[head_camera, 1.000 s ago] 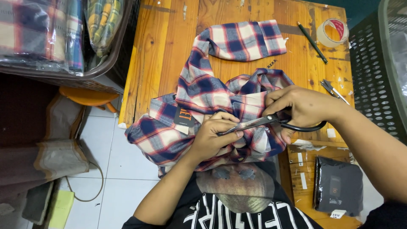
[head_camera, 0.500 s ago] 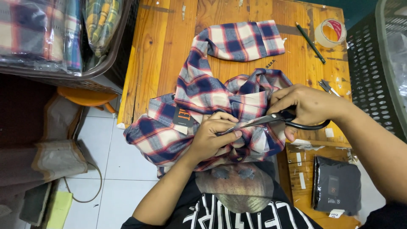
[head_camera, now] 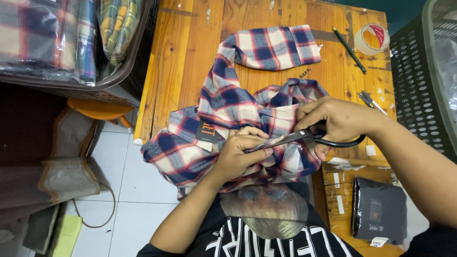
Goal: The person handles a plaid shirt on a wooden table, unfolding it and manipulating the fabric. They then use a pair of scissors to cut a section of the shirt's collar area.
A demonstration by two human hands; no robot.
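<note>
On the wooden table (head_camera: 190, 57), we are bunching the plaid shirt (head_camera: 228, 109) in our closed left hand (head_camera: 240, 154), while our right hand (head_camera: 333, 121) is gripping black-handled scissors (head_camera: 304, 137) against the fabric.

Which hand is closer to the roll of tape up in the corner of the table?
Right. The right hand holds scissors just below the tape roll; the left hand grips the plaid shirt farther away, toward the table's other side.
</note>
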